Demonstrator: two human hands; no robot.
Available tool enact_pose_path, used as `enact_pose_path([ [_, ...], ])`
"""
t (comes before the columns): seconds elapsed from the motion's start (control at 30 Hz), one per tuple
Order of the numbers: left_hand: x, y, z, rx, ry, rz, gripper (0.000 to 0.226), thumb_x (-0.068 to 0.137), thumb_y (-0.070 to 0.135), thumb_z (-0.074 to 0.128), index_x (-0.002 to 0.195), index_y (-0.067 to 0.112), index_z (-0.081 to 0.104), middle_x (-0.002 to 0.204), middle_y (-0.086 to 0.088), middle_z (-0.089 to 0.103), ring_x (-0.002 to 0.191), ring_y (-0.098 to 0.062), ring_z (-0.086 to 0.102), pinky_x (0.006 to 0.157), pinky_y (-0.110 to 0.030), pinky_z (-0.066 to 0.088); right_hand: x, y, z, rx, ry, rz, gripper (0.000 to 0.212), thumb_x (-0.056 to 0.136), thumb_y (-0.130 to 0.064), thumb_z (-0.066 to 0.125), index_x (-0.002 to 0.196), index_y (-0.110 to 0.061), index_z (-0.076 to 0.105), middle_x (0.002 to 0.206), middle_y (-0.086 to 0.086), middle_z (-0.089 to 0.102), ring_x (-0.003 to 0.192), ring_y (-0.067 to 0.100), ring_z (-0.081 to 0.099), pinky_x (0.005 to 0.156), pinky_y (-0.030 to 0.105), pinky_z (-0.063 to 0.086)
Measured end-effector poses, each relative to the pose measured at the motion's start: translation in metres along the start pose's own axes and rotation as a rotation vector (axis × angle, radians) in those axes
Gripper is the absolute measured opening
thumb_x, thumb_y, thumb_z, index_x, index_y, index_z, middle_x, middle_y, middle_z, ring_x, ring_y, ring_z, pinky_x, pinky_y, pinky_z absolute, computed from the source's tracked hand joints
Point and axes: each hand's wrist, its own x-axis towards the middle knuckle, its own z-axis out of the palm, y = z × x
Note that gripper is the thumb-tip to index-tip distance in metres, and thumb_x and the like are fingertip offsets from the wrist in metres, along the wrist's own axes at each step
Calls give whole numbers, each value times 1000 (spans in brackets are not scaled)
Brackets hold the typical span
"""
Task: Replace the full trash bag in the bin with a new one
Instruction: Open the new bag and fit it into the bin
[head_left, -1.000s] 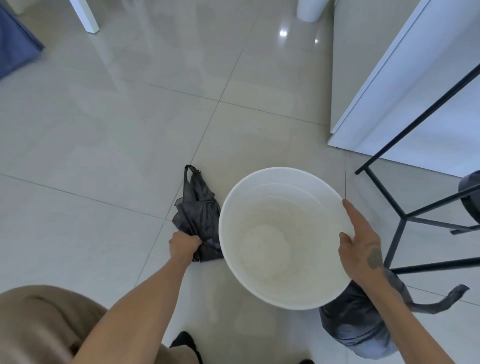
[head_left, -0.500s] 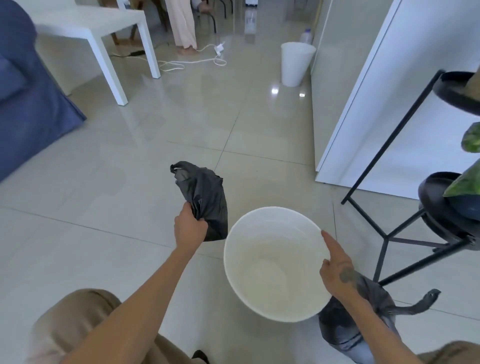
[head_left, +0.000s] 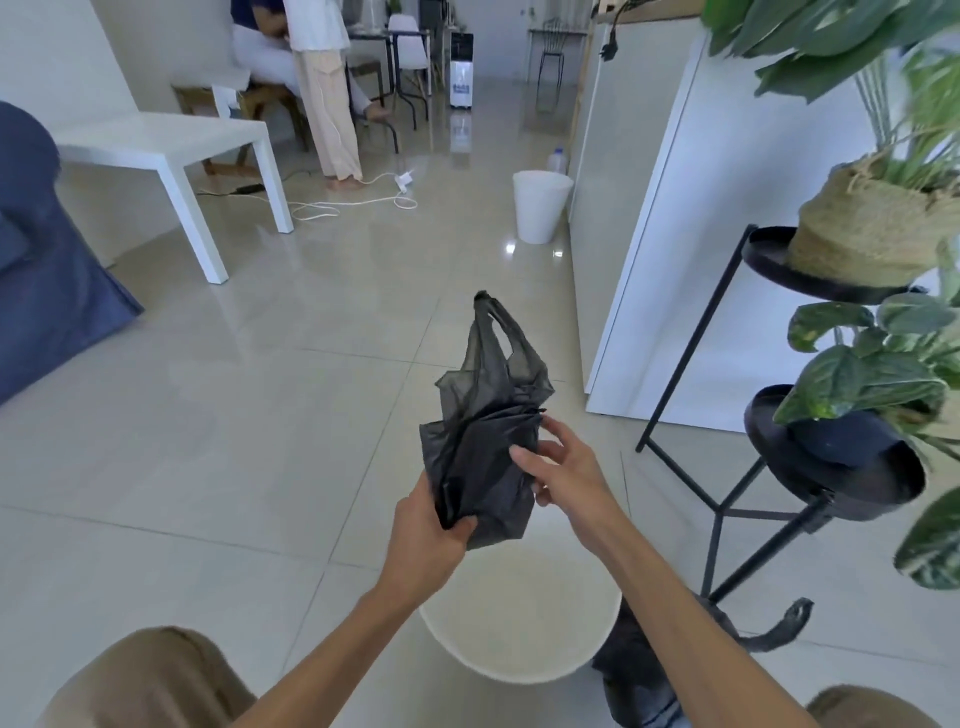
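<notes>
Nearest, at the bottom edge: tan-trousered knees (head_left: 156, 680) on both sides, 2 bare forearms reaching forward between them. Just beyond, on the tiled floor (head_left: 218, 441): white bin (head_left: 519, 660), open and unlined, pale inside. Right beside it, touching its right wall: full trash bag (head_left: 639, 670), dark grey, tied, 1 tail of the knot curling out to the right.

Above the bin, held in the air: new trash bag (head_left: 485, 415), thin, black, crumpled, handle loops pointing up. Left hand (head_left: 426, 535) clamped around the lower left corner, fingers curled tight over the plastic. Right hand (head_left: 563, 470) against the right side of the same bag, fingers half spread, thumb and forefinger tips pressed to the film; firm pinch or mere touch, cannot tell.

Right of the hands: black metal plant stand (head_left: 727, 499) with 2 round trays and leafy pots. Behind it: white cabinet (head_left: 691, 260). Farther back: second white bin (head_left: 540, 208), white low table (head_left: 171, 145), blue sofa (head_left: 47, 291), white cable (head_left: 353, 202) on the floor, legs of a standing person (head_left: 327, 104).
</notes>
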Motion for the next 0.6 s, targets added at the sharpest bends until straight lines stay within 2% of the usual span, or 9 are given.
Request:
enact_pose_path([
  [0.1, -4, -2, 0, -118, -277, -146, 46, 72, 19, 90, 110, 17, 63, 93, 2, 75, 81, -20, 72, 60, -25, 56, 0, 12, -10, -76, 36, 14, 41, 86, -14, 76, 125, -18, 63, 97, 7, 71, 67, 15, 62, 55, 24, 48],
  [0.13, -3, -1, -3, -217, -359, -182, 48, 72, 31, 91, 111, 19, 66, 96, 1, 78, 84, -20, 74, 63, -23, 57, 0, 17, -13, -89, 42, 10, 36, 87, -12, 75, 121, -18, 66, 98, 8, 70, 72, 16, 64, 56, 23, 49],
  [0.2, 2, 3, -12, -403, -419, -231, 54, 79, 59, 74, 119, 23, 69, 111, 6, 78, 108, -17, 71, 84, -22, 56, -2, 26, -17, -93, 45, -1, 29, 87, -10, 75, 115, -18, 69, 99, 7, 70, 80, 21, 67, 58, 21, 51],
  [0.27, 13, 6, -19, -572, -410, -269, 66, 86, 71, 51, 130, 24, 65, 125, 5, 73, 119, -13, 66, 99, -33, 52, -2, 30, -19, -138, 58, -22, 27, 87, -9, 75, 111, -21, 69, 99, 7, 70, 85, 24, 68, 59, 21, 52],
  [0.3, 20, 8, -21, -584, -395, -273, 70, 85, 73, 51, 134, 25, 63, 129, 5, 71, 121, -13, 66, 101, -37, 51, -1, 33, -19, -157, 58, -33, 27, 88, -9, 75, 111, -21, 69, 98, 8, 69, 86, 25, 68, 59, 21, 53],
  [0.37, 31, 14, -24, -482, -361, -273, 69, 79, 70, 66, 132, 27, 64, 125, 5, 73, 116, -15, 68, 100, -40, 53, 1, 36, -17, -213, 41, -72, 28, 87, -9, 74, 112, -21, 68, 97, 10, 68, 86, 28, 69, 60, 27, 58],
  [0.43, 39, 20, -20, -404, -321, -314, 51, 80, 52, 79, 121, 23, 71, 114, 4, 77, 107, -17, 72, 96, -39, 56, 3, 38, -13, -296, 32, -124, 33, 87, -9, 73, 117, -21, 67, 93, 8, 68, 81, 26, 69, 68, 37, 61],
  [0.5, 42, 21, -10, -401, -212, -384, 30, 84, 32, 81, 109, 16, 76, 103, 0, 80, 98, -19, 75, 89, -36, 60, 3, 38, -10, -370, 56, -152, 39, 89, -8, 71, 125, -21, 63, 94, 5, 69, 74, 16, 65, 70, 33, 60],
  [0.6, 41, 12, 4, -410, 4, -457, 8, 88, 17, 77, 95, 13, 77, 94, -5, 79, 88, -22, 75, 73, -31, 61, -7, 43, -3, -361, 134, -101, 55, 95, -15, 66, 144, -25, 45, 123, -1, 64, 86, 12, 66, 75, 32, 62],
])
